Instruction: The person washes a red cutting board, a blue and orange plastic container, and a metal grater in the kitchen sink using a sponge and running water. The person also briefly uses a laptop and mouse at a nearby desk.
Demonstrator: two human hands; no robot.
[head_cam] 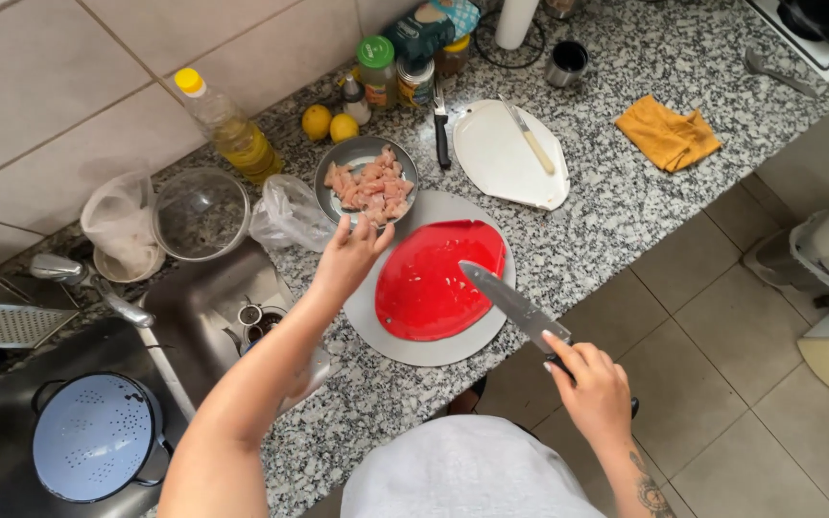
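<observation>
The left hand (349,257) reaches forward from a bare, outstretched forearm that crosses the corner of the sink (208,321). Its fingers are spread and slightly curled, empty, with the fingertips at the near rim of a metal bowl (332,173) filled with pale pink pieces of raw meat (371,187); whether they touch the rim cannot be told. The bowl stands on the speckled granite worktop (616,192), just behind a red cutting board (429,283) that lies on a larger grey board (424,350).

The right hand (592,388) is drawn back near the worktop's front edge, wrist bent, fingers closed around the handle of a large kitchen knife (515,307). The index finger lies stretched along the top towards the blade. The blade points up and left, its tip over the right part of the red board, which is bare apart from a few wet marks.

Behind the boards lies a white cutting board (491,158) with a light-handled knife (530,139) on it, and a black-handled knife (441,134) rests just left of it. Two lemons (329,125) sit by the wall near a bottle of oil (227,125) with a yellow cap. A glass bowl (201,213) and a crumpled clear bag (285,216) lie left of the meat bowl. An orange cloth (666,134) lies well apart to the right. A blue colander (96,436) sits in the sink.
</observation>
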